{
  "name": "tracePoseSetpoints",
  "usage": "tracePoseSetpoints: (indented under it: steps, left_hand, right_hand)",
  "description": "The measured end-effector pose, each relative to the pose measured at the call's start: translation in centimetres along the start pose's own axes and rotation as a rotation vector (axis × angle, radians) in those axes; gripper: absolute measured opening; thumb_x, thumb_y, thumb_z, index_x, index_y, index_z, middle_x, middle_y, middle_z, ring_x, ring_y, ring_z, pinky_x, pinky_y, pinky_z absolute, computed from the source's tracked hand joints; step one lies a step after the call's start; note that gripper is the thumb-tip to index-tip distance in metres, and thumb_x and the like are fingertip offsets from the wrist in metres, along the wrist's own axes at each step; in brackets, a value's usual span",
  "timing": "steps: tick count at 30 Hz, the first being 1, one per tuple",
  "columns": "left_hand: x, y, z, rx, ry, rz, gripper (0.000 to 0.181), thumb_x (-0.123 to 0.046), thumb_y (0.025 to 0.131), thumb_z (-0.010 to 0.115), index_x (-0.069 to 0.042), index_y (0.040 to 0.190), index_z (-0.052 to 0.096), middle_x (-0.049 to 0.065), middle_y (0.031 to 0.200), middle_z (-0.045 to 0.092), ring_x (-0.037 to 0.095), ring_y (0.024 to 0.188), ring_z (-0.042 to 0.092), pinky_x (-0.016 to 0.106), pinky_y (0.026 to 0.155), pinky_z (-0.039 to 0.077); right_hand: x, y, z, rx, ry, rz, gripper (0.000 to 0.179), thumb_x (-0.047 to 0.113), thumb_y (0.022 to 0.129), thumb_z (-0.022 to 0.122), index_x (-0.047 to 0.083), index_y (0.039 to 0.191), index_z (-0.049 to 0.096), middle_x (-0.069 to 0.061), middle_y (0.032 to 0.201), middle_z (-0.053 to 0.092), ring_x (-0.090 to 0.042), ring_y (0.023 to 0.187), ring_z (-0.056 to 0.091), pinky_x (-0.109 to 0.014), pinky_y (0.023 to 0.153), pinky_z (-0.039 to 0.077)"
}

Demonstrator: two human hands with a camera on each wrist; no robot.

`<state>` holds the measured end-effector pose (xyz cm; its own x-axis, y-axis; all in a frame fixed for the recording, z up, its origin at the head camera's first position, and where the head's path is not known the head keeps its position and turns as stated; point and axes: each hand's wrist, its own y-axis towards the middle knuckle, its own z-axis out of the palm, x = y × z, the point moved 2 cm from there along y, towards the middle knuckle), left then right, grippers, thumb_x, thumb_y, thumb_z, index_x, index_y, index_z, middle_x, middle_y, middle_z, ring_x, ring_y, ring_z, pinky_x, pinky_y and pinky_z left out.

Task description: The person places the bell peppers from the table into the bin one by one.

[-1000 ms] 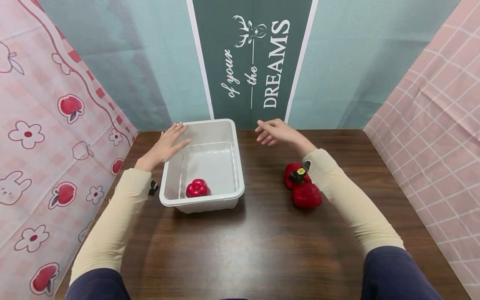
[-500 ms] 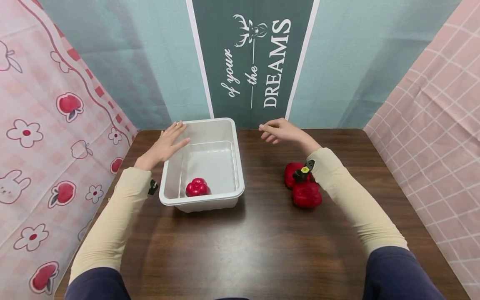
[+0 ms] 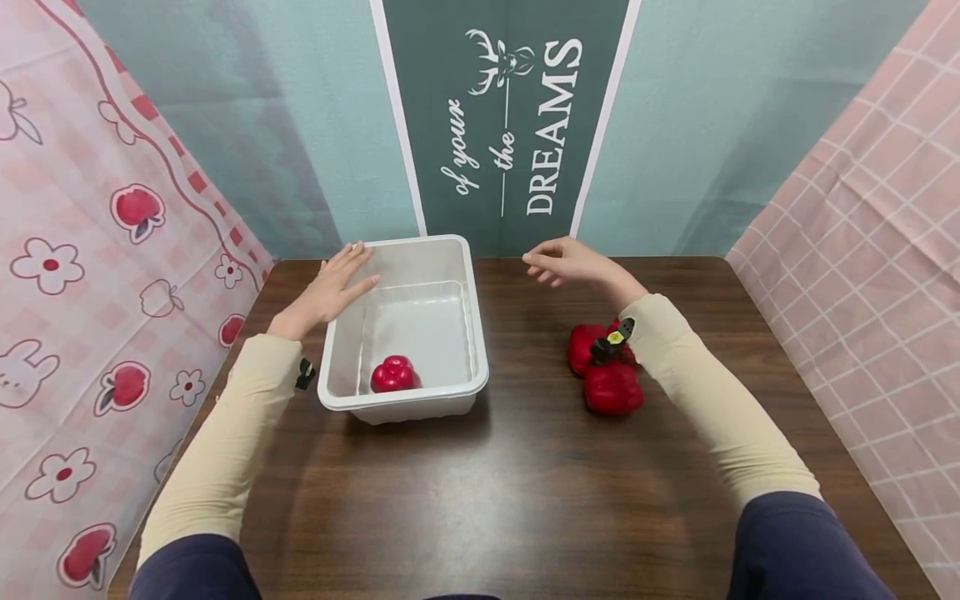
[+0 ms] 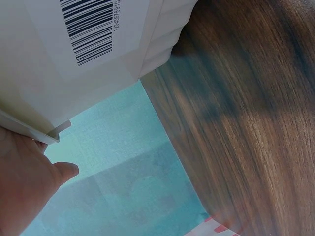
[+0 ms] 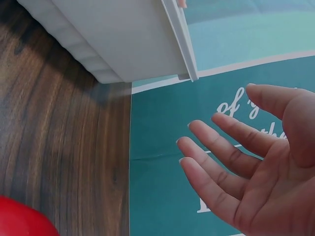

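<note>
My left hand (image 3: 330,287) rests on the left rim of a white plastic bin (image 3: 480,350), its fingers straight near the far corner. Inside the bin, at the near end, sits one red bell pepper (image 3: 393,374). My right hand (image 3: 573,262) hovers to the right of the bin with relaxed, slightly bent fingers and holds nothing. Behind that hand, partly covered by the wrist camera and sleeve, lie red bell peppers (image 3: 612,388) on the table. A corner of red (image 5: 22,219) shows in the right wrist view. The left wrist view shows a barcode label (image 4: 91,29) on the bin's side.
The dark wood table (image 3: 450,508) carries the bin and peppers. Behind it hangs a teal cloth (image 3: 675,125) with white lettering. Pink patterned cloth (image 3: 67,275) closes the left side, and pink checked cloth (image 3: 885,275) the right.
My right hand has drifted slightly to the right, away from the bin. The left hand, the bin and the peppers stay in place.
</note>
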<state>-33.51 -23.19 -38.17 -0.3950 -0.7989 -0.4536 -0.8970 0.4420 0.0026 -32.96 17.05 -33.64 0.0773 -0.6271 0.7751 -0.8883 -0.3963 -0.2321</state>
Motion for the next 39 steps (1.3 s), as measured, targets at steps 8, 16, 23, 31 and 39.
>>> tracePoseSetpoints:
  steps: [8, 16, 23, 31, 39]
  left_hand:
    - [0.0, -0.1, -0.1, -0.003, -0.007, -0.002, 0.071, -0.056, 0.094, 0.036, -0.017, 0.15, 0.015, 0.006, 0.157, 0.003, 0.024, 0.144, -0.005, 0.061, 0.108, -0.004]
    - [0.3, -0.1, 0.1, -0.008, -0.002, 0.005, 0.072, -0.057, 0.094, 0.035, -0.017, 0.15, 0.015, 0.01, 0.156, 0.005, 0.025, 0.144, -0.004, 0.061, 0.109, -0.003]
    - [0.3, -0.3, 0.0, -0.006, -0.003, 0.009, 0.072, -0.058, 0.094, 0.035, -0.017, 0.15, 0.015, 0.01, 0.156, 0.005, 0.023, 0.144, -0.006, 0.061, 0.108, -0.004]
    - [0.2, -0.3, 0.1, -0.004, -0.008, 0.003, 0.071, -0.055, 0.094, 0.036, -0.017, 0.15, 0.015, 0.007, 0.157, 0.004, 0.02, 0.144, -0.007, 0.06, 0.109, -0.004]
    - [0.1, -0.3, 0.0, 0.005, -0.007, 0.0, 0.071, -0.055, 0.094, 0.036, -0.017, 0.15, 0.015, 0.007, 0.157, 0.004, 0.023, 0.144, -0.006, 0.061, 0.108, -0.004]
  right_hand:
    - [-0.3, -0.4, -0.2, 0.038, -0.019, 0.0, 0.044, 0.038, 0.093, 0.053, 0.006, 0.124, 0.057, -0.015, 0.114, 0.064, -0.022, 0.098, 0.063, -0.041, 0.086, 0.051]
    - [-1.0, -0.9, 0.0, 0.061, -0.035, -0.001, 0.044, 0.037, 0.094, 0.052, 0.007, 0.125, 0.057, -0.015, 0.117, 0.063, -0.027, 0.108, 0.059, -0.045, 0.09, 0.048]
    - [-1.3, -1.3, 0.1, 0.085, -0.049, -0.022, 0.043, 0.035, 0.095, 0.05, 0.006, 0.127, 0.055, -0.016, 0.118, 0.062, -0.028, 0.11, 0.058, -0.043, 0.089, 0.048]
    - [-1.4, -1.7, 0.3, 0.13, -0.061, -0.046, 0.043, 0.032, 0.095, 0.051, 0.007, 0.129, 0.054, -0.014, 0.118, 0.062, -0.026, 0.109, 0.057, -0.041, 0.088, 0.048]
    - [-2.0, -1.8, 0.1, 0.137, -0.067, -0.046, 0.042, 0.031, 0.095, 0.052, 0.007, 0.13, 0.053, -0.013, 0.117, 0.062, -0.024, 0.106, 0.058, -0.038, 0.086, 0.049]
